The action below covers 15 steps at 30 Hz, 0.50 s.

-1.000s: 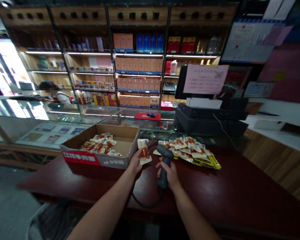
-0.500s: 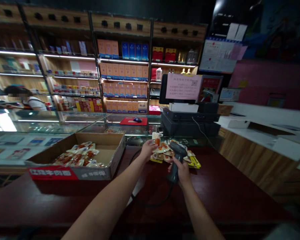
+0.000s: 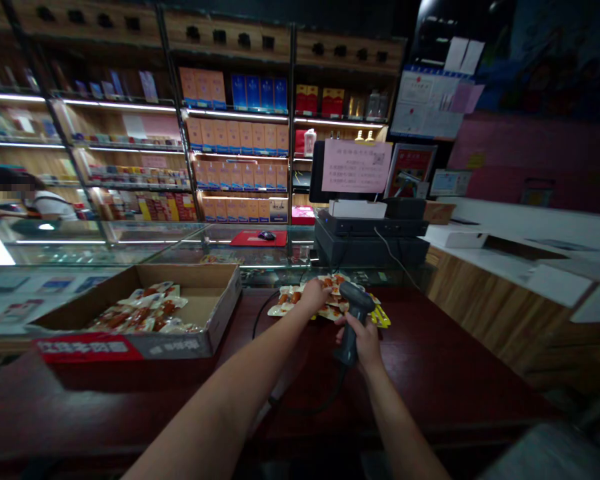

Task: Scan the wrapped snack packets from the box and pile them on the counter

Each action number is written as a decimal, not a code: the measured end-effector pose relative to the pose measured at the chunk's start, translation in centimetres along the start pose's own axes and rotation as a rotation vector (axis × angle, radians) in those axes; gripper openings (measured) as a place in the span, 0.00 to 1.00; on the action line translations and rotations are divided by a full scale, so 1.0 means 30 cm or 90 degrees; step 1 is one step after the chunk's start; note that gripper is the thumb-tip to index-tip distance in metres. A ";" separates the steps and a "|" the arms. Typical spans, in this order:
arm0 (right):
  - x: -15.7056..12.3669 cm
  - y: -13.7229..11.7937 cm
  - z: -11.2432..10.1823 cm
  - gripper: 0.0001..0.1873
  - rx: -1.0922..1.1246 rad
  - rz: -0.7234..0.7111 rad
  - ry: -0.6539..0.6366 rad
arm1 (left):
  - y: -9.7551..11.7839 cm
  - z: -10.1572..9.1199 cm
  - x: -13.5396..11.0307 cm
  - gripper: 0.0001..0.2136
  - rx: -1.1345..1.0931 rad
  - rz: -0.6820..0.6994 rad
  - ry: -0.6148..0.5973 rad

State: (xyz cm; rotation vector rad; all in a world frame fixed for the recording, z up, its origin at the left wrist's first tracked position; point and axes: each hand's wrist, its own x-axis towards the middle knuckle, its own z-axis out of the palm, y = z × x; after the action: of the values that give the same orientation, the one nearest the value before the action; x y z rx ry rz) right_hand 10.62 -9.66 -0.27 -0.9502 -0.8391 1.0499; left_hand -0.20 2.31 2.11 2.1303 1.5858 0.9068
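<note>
My right hand [image 3: 365, 340] is wrapped round the grip of a dark handheld barcode scanner [image 3: 355, 313], held upright over the table with its head at the top. Its cable hangs down and loops leftward. My left hand [image 3: 314, 297] reaches to a pile of small sealed snack packets [image 3: 333, 310], fingers bent and closed on a packet there; its fingertips are partly hidden. White packets with orange-brown contents [image 3: 287, 300] lie just left of that hand. Yellow-edged packets [image 3: 381, 313] stick out at the pile's right, behind the scanner.
An open cardboard box [image 3: 215, 327] holding more packets stands left on the dark red table [image 3: 430, 373]. Behind are a glass counter [image 3: 180, 233], a mouse on a red mat [image 3: 247, 239], and a cash register with a screen [image 3: 373, 237]. A person [image 3: 50, 203] is at far left.
My left hand has lowered from holding up a packet to the pile. White packets now show left of that hand. My right hand keeps the scanner nearly still; the view has shifted slightly right.
</note>
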 end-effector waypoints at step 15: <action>-0.099 0.187 0.282 0.21 0.010 0.108 -0.177 | -0.505 -0.517 -0.173 0.10 0.065 -0.121 0.247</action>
State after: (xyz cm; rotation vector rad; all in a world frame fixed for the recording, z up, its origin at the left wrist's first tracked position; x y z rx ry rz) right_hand 0.35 -9.43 -2.73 -0.8849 -0.9878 1.3547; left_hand -22.41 0.70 2.95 1.9062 2.0197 1.2532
